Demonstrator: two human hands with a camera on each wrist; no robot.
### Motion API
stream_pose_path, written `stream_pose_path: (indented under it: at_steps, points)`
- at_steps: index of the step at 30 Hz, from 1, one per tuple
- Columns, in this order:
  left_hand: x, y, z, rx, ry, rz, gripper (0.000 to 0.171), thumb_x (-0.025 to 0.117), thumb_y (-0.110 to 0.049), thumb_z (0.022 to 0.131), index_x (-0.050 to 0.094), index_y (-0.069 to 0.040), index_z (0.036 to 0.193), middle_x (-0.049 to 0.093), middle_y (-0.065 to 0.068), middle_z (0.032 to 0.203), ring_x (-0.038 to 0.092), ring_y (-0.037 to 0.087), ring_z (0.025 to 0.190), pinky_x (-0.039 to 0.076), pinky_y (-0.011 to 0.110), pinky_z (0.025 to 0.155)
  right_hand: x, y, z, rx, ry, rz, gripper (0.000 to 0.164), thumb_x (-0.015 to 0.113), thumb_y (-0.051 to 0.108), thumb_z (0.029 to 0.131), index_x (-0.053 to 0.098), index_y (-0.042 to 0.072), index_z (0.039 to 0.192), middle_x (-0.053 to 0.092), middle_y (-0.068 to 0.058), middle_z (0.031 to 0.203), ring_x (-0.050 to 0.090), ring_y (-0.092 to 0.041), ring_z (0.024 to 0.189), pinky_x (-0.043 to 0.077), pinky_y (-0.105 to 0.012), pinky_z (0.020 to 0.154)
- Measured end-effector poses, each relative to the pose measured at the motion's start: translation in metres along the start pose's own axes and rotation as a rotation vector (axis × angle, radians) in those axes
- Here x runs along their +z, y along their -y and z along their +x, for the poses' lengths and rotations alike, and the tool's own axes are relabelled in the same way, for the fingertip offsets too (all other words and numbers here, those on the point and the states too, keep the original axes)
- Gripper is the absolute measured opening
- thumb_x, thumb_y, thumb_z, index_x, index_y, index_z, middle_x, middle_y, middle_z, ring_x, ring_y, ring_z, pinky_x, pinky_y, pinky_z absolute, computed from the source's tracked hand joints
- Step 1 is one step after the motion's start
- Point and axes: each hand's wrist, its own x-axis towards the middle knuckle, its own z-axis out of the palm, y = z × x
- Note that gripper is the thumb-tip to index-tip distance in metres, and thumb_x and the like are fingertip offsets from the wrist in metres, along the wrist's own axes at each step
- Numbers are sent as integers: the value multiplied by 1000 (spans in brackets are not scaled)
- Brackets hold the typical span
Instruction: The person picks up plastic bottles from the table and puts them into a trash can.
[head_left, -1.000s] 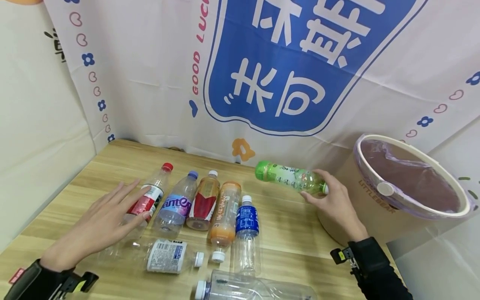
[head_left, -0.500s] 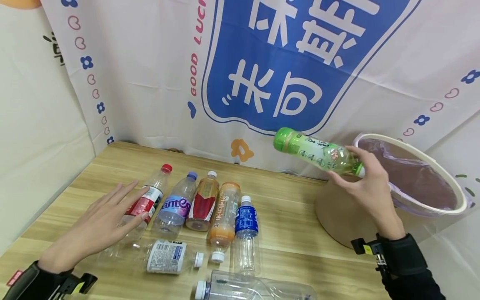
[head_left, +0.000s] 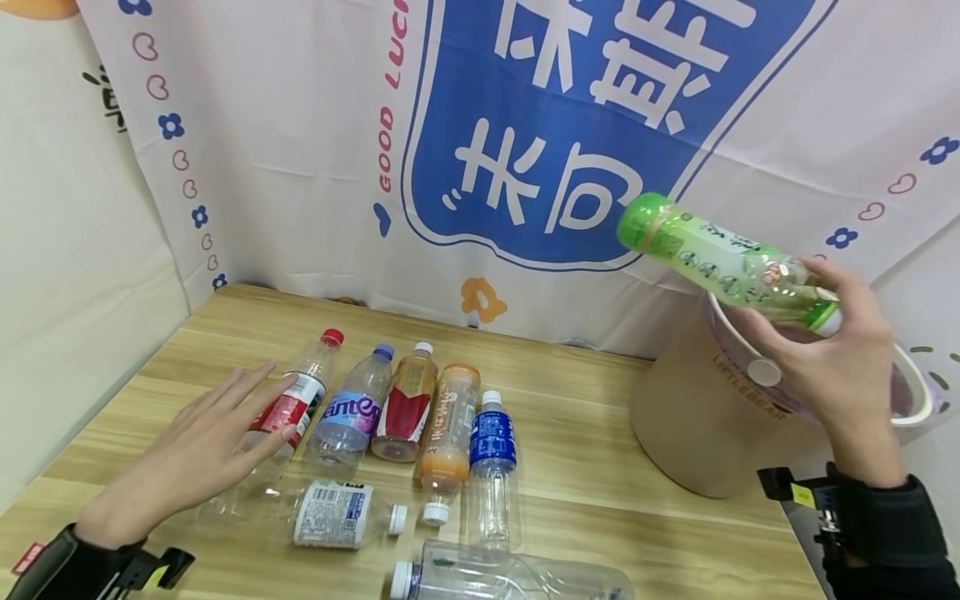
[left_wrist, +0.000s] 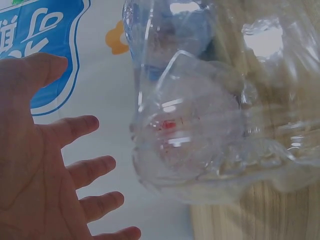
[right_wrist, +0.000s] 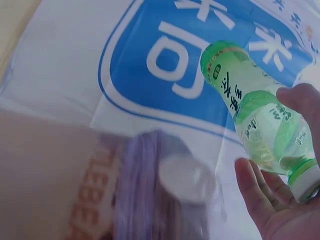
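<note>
In the head view my right hand (head_left: 851,367) grips a green-labelled plastic drink bottle (head_left: 720,258) near its white-and-green cap. The bottle tilts with its green base up and to the left, over the near-left rim of a beige bin (head_left: 690,417). The right wrist view shows thumb and fingers around the bottle's neck end. My left hand (head_left: 198,442) is spread palm down above a red-capped bottle (head_left: 291,408) with a red label. In the left wrist view its fingers (left_wrist: 92,170) are straight, apart from a clear bottle's base (left_wrist: 195,130), holding nothing.
A row of bottles lies on the wooden table (head_left: 585,475): blue-capped (head_left: 348,412), red-labelled (head_left: 408,404), orange (head_left: 450,425) and blue-labelled (head_left: 493,442). Nearer lie a white-labelled bottle (head_left: 333,512) and a large clear bottle (head_left: 517,575). A printed cloth (head_left: 315,167) hangs behind.
My right hand has carried the green bottle rightward and up, from above the table to over the bin. The left hand and the other bottles have stayed in place.
</note>
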Motion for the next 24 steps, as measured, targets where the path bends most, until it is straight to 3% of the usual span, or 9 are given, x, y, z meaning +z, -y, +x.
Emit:
stream_pose_path:
  at_steps: [6,10,13,16,19,24]
  points:
    - [1,1,-1,7,-10,0,71,63,-40,100,34,-16,160,27,25,161,26,59,139,23,76,105,-13,-13,6,112,-87,55,73,84,-1,78,55,14,143,52,4,125,59,-4,98,49,-7,75]
    - [2,1,-1,11,-12,-2,71,64,-40,100,34,-15,160,26,25,161,26,60,138,24,76,104,-24,-22,8,166,-124,50,74,82,0,80,50,14,146,49,4,125,59,4,92,49,-8,75]
    - [2,2,0,14,-14,-3,71,64,-40,100,34,-15,160,27,25,161,26,60,138,24,76,105,-32,-29,8,205,-133,23,75,80,4,83,47,20,148,46,5,130,56,3,97,47,-6,77]
    - [2,2,0,16,-17,-2,71,64,-40,100,35,-15,160,28,25,161,27,60,138,24,76,105,-39,-37,7,196,-148,2,76,78,5,83,46,23,149,44,6,132,53,0,103,44,-3,78]
    - [2,2,0,16,-18,-2,70,64,-40,100,35,-15,160,28,25,160,27,60,138,23,75,106,-46,-45,6,135,-166,-26,76,78,3,82,46,18,150,45,11,129,53,-1,106,44,-4,81]
    - [2,1,-1,16,-18,-8,70,64,-40,100,36,-15,159,28,25,161,26,60,138,22,75,107,-56,-58,3,112,-170,-92,75,77,3,82,47,18,150,42,23,121,49,3,103,42,-4,84]
